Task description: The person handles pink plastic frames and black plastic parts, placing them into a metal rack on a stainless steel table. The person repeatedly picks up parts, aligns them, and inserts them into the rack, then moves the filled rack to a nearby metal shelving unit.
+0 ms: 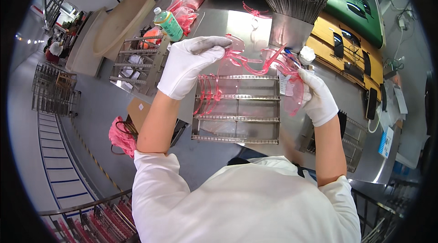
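My left hand (194,62), in a white glove, is closed with thumb and fingers pinching one end of a clear pink plastic moulding (255,70). The moulding has rounded, lens-like ends joined by thin, curved strands. At its other end, my right hand (318,98), also gloved in white, grips beside a broad pink lens-like piece. Whether this is all one part I cannot tell. Below the hands lies a slotted metal rack (236,119). Several similar pink mouldings (209,97) stand in its left side.
A metal holder of thin dark rods (292,32) stands at the back. To the left are a green-labelled bottle (168,25), pink bags (185,8) and another metal rack (137,62). Dark lenses (337,44) lie on a yellow board at right, near a phone (371,104).
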Motion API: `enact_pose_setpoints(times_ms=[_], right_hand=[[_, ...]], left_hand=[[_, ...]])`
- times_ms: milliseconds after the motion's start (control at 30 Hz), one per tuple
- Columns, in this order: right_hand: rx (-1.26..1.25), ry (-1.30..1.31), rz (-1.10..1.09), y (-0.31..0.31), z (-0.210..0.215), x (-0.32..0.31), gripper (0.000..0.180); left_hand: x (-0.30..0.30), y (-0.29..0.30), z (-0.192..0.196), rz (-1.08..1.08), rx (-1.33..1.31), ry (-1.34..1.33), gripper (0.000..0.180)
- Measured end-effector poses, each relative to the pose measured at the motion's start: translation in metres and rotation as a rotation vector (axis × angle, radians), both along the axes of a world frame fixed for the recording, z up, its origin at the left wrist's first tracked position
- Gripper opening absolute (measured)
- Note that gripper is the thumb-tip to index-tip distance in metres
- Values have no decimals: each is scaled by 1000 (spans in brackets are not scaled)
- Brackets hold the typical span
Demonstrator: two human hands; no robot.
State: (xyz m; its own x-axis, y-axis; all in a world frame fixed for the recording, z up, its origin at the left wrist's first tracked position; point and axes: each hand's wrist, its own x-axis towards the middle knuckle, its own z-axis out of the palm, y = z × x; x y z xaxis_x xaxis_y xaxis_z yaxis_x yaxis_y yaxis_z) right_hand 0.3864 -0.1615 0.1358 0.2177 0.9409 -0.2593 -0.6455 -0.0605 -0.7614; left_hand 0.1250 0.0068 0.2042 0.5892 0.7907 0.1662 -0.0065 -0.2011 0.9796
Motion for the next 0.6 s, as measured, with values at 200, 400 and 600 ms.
enact_pose_setpoints(times_ms=[200, 400, 600], right_hand=[[-21, 12, -9, 2, 0, -2, 19], [43, -90, -2, 3, -13, 3, 16], [-67, -731, -28, 2, 7, -19, 14]], left_hand=[[1, 1, -1, -2, -22, 40, 25], [5, 0, -5, 13, -31, 8, 26], [-7, 1, -9, 22, 40, 102, 24]])
